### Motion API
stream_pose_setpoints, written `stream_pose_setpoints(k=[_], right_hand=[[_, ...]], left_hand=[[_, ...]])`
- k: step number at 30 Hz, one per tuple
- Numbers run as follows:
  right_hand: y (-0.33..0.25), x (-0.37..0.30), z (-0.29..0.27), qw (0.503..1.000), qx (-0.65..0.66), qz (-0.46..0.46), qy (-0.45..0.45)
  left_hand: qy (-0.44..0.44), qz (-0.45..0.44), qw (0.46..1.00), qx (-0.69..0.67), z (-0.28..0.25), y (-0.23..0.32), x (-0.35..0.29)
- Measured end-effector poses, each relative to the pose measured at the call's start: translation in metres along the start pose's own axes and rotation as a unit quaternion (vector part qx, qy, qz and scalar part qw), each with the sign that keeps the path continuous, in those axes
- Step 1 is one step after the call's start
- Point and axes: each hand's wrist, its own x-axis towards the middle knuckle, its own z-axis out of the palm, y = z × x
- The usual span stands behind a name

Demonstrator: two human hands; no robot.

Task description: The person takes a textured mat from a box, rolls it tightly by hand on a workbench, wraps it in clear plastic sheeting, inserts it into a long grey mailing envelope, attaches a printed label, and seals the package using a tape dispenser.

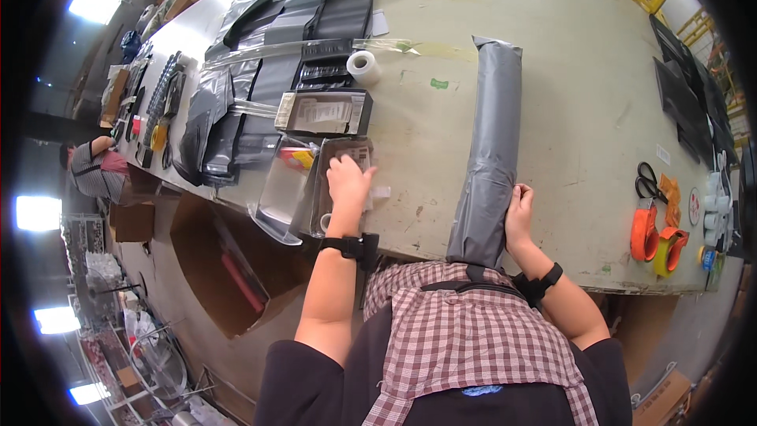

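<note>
Hovering over the box [318, 189], your half-curled left fingers [345, 164] are hiding any grip | right fingers [518, 194], bent, are touching the parcel [496, 110], hold unclear | bumping could roll it

left fingers [344, 164] over an open box [319, 196], right fingers [517, 193] against a long grey parcel [494, 142]
</note>
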Motion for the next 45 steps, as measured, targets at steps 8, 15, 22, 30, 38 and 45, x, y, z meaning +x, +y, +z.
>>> stream_pose_setpoints(k=[8,15,22,30,38,45], right_hand=[[-0.061,0.020,-0.080,0.887,-0.192,0.111,-0.405],[-0.096,-0.010,-0.052,0.823,-0.285,0.121,-0.477],[-0.121,0.000,-0.068,0.804,-0.436,-0.085,-0.395],[-0.136,-0.019,0.017,0.922,-0.021,-0.103,-0.374],[-0.146,0.003,-0.016,0.831,0.396,0.142,-0.364],[-0.144,-0.005,-0.007,0.913,0.260,0.025,-0.314]], left_hand=[[-0.085,-0.038,0.996,-0.017,0.002,-0.029,0.007],[-0.109,0.000,0.988,-0.108,0.005,-0.040,0.016],[-0.063,-0.003,0.986,-0.156,-0.027,-0.024,0.020],[-0.414,0.006,0.653,-0.634,-0.079,0.129,-0.018],[-0.483,-0.045,0.626,-0.611,-0.079,0.110,-0.061],[-0.427,-0.076,0.631,-0.643,-0.086,0.109,-0.065]])
